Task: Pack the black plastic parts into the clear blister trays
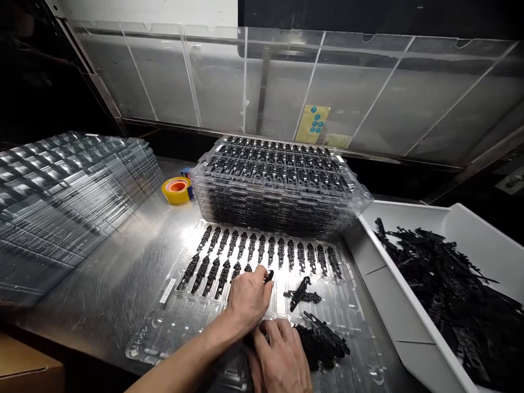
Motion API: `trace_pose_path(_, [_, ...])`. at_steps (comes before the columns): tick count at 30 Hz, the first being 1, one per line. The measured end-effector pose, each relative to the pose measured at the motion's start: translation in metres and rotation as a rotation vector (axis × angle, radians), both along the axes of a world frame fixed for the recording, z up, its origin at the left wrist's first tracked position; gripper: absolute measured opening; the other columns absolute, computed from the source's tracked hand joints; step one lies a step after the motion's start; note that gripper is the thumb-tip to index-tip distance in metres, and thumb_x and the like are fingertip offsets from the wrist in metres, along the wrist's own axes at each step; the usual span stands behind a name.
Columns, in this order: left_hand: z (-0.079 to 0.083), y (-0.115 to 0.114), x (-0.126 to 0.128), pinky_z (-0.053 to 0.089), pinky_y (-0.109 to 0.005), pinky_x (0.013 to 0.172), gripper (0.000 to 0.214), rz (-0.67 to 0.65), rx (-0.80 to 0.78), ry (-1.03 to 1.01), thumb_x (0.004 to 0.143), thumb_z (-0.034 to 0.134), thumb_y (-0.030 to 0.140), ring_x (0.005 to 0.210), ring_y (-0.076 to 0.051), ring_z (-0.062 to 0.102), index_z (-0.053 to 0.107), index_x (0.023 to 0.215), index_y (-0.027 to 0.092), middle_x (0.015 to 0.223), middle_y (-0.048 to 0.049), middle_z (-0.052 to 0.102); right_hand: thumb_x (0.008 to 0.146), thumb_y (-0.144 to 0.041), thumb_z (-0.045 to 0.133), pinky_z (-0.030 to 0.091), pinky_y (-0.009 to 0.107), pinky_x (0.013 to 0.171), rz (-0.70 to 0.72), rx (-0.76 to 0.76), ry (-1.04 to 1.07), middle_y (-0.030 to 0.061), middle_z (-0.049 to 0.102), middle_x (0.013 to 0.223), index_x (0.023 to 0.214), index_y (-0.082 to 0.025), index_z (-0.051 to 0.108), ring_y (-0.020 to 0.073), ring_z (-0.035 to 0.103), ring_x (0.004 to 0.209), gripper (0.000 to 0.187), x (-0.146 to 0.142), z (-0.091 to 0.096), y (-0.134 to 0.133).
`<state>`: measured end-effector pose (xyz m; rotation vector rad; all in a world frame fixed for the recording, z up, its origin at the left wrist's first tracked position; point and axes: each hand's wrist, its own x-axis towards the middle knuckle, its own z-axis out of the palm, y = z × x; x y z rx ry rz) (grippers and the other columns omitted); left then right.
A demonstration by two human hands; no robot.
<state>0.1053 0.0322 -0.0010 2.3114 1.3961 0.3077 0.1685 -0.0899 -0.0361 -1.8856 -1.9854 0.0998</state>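
Note:
A clear plastic tray (pixel 167 327) lies on the metal table, its upper rows filled with slim black plastic parts (pixel 271 250). Over its second row, my left hand (pixel 249 297) is closed in a pinch on a black plastic part (pixel 268 277), whose end shows past the fingertips. Closer to me, my right hand (pixel 282 357) has curled fingers around dark pieces that are mostly hidden under it. Beside it, a loose heap of black parts (pixel 323 344) rests on the tray. Two crossed black parts (pixel 302 293) lie just beyond that heap.
Behind the tray stands a tall stack of filled trays (pixel 278 191). Stacked clear trays (pixel 73 202) occupy the left. A yellow tape roll (pixel 177 191) sits between the stacks. To the right, a white bin (pixel 393 273) holds many black parts; a cardboard box (pixel 28 363) is lower left.

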Motion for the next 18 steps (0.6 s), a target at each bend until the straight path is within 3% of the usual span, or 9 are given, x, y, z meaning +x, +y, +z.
trace_pose_path(5, [0.003,0.001,-0.001,0.042,-0.029,0.058,0.023,-0.058,0.011,0.099,0.09,0.048,0.034,0.061,-0.022,0.063,0.064,0.088,0.017,0.064,-0.0055,0.066,0.077,-0.014,0.058,0.03,0.035,0.064,0.024,0.079,0.021,0.0042,0.059,0.082,0.087,-0.023,0.062,0.0221,0.047,0.076,0.014,0.001,-0.008,-0.003])
trace_pose_path(8, [0.006,0.007,-0.015,0.044,-0.029,0.061,0.027,-0.126,0.026,0.104,0.095,0.04,0.027,0.066,-0.019,0.061,0.065,0.09,0.019,0.072,-0.0045,0.066,0.082,-0.012,0.051,0.029,0.035,0.064,0.03,0.133,0.039,0.0045,0.058,0.078,0.079,-0.021,0.06,0.021,0.046,0.073,0.013,0.0,-0.011,-0.005])
trace_pose_path(12, [0.005,0.014,-0.033,0.045,-0.033,0.074,0.019,-0.243,0.11,0.105,0.085,0.054,0.014,0.087,-0.022,0.056,0.065,0.099,0.021,0.09,-0.0057,0.063,0.089,-0.014,0.045,0.033,0.035,0.067,0.018,0.185,0.104,0.0045,0.06,0.079,0.084,-0.021,0.06,0.0207,0.048,0.074,0.018,0.002,-0.011,-0.006])
trace_pose_path(18, [0.002,0.014,-0.033,0.045,-0.039,0.076,0.018,-0.267,0.262,0.094,0.078,0.062,0.012,0.089,-0.024,0.049,0.063,0.094,0.02,0.094,-0.0074,0.058,0.088,-0.011,0.048,0.042,0.03,0.066,0.092,0.329,0.263,0.0038,0.066,0.08,0.093,-0.02,0.059,0.0172,0.058,0.071,0.014,0.006,-0.009,-0.017])
